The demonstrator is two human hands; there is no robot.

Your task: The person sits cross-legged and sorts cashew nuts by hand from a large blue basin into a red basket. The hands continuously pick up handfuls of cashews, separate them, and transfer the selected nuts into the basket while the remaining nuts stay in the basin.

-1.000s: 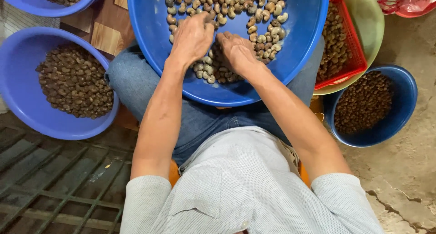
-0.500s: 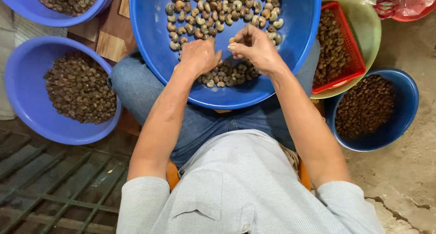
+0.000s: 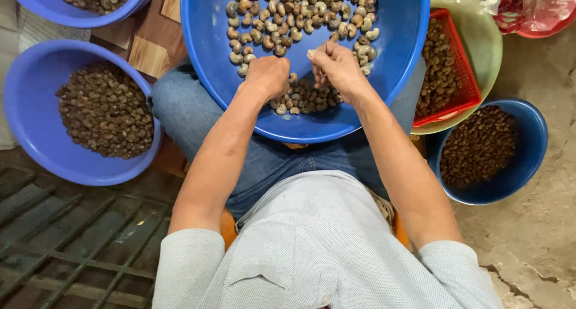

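Both forearms reached forward into the large blue basin (image 3: 210, 57) resting on the lap. The left hand (image 3: 268, 76) lay palm-down, fingers curled into the cashew nuts (image 3: 300, 98) at the basin's 6 o'clock edge (whether it gripped any could not be told). The right hand (image 3: 337, 68), just beside it at 3 o'clock, was raised slightly, fingertips pinched together; the pinched item was hidden.

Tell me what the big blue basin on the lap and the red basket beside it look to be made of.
Big blue basin: probably moulded plastic, since its wall is smooth, evenly coloured and slightly glossy. Red basket: probably plastic too, with thin slotted walls in one bright colour, sitting inside a green bowl.
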